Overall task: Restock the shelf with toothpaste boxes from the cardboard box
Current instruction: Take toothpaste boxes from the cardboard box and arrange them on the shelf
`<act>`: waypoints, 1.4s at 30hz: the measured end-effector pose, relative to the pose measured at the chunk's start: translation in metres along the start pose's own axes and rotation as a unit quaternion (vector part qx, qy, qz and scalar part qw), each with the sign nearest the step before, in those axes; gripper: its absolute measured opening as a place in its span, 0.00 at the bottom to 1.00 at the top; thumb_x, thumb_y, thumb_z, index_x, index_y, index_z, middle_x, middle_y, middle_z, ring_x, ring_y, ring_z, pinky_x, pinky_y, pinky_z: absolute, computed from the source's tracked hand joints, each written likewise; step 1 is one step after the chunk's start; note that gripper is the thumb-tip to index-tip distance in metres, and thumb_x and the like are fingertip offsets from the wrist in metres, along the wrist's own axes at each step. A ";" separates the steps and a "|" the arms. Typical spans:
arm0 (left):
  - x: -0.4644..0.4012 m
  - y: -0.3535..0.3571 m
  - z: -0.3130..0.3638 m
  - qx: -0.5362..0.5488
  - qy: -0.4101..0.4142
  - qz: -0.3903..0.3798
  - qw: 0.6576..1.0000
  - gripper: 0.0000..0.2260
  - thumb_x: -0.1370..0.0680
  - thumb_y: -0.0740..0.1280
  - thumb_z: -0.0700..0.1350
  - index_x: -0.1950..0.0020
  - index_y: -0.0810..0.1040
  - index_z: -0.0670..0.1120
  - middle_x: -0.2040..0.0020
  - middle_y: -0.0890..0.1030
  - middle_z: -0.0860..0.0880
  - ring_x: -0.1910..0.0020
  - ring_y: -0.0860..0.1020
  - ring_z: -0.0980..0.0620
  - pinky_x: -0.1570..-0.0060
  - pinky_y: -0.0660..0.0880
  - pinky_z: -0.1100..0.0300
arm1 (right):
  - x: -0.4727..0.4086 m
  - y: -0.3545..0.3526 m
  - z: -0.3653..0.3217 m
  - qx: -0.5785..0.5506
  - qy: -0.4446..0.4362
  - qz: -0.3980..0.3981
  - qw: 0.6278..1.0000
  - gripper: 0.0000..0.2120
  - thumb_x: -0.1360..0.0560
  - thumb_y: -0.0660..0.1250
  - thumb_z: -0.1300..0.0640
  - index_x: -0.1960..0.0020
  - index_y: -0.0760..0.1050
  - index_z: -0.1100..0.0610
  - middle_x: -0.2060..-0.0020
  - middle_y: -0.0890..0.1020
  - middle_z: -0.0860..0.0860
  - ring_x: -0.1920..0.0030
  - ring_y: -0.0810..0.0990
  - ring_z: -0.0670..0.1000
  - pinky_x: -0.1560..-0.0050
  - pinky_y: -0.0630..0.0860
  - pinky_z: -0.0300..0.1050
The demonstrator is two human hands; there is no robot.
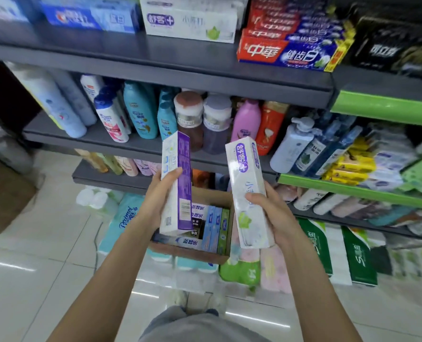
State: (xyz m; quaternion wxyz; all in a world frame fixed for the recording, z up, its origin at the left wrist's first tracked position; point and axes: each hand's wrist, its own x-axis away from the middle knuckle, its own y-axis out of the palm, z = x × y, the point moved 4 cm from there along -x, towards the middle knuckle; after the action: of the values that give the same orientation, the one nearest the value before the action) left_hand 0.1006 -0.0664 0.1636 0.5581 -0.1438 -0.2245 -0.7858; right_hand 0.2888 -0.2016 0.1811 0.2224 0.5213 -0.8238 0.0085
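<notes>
My left hand (155,193) grips a white and purple toothpaste box (176,186), held upright with its purple side facing right. My right hand (274,213) grips a second white toothpaste box (248,191) with a purple logo and a green leaf, also upright and tilted slightly left. Both boxes are above the open cardboard box (192,253), which holds several more toothpaste boxes in blue, white and green. On the top shelf (155,58) stands a stack of matching white toothpaste boxes (190,21).
Blue toothpaste boxes (89,16) and red-and-blue ones (291,43) flank the white stack on the top shelf. Shampoo bottles (141,112) fill the middle shelf. Tissue packs (239,270) lie on the floor under the cardboard box. A brown carton (2,193) stands at left.
</notes>
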 end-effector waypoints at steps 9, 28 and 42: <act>0.006 0.037 0.059 0.140 0.030 -0.091 0.985 0.16 0.22 0.59 0.55 0.49 0.78 0.44 0.61 0.83 0.45 0.67 0.79 0.51 0.65 0.76 0.62 | 0.000 -0.014 -0.079 0.232 -0.172 0.035 0.957 0.18 0.26 0.69 0.57 0.40 0.69 0.48 0.48 0.79 0.42 0.47 0.80 0.48 0.48 0.77 0.48; -0.018 -0.069 0.211 0.007 0.134 -0.044 0.990 0.19 0.25 0.65 0.46 0.37 0.74 0.38 0.61 0.84 0.44 0.68 0.81 0.50 0.67 0.79 0.60 | -0.166 0.205 -0.285 0.654 -0.450 0.050 0.606 0.22 0.28 0.70 0.54 0.35 0.74 0.54 0.41 0.77 0.56 0.43 0.72 0.60 0.41 0.67 0.50; -0.050 -0.058 0.244 0.122 0.264 -0.062 0.955 0.10 0.19 0.59 0.49 0.40 0.69 0.46 0.52 0.81 0.49 0.57 0.80 0.53 0.57 0.79 0.58 | -0.102 0.251 -0.182 0.332 -0.312 -0.084 0.886 0.21 0.25 0.65 0.48 0.33 0.65 0.44 0.48 0.81 0.46 0.50 0.81 0.46 0.47 0.75 0.41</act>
State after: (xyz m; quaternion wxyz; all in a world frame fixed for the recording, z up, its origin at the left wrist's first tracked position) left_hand 0.0571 0.1154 0.3382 0.5608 0.1525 -0.1715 -0.7955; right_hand 0.1740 0.0446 0.3614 -0.2322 0.6081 -0.7525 0.1001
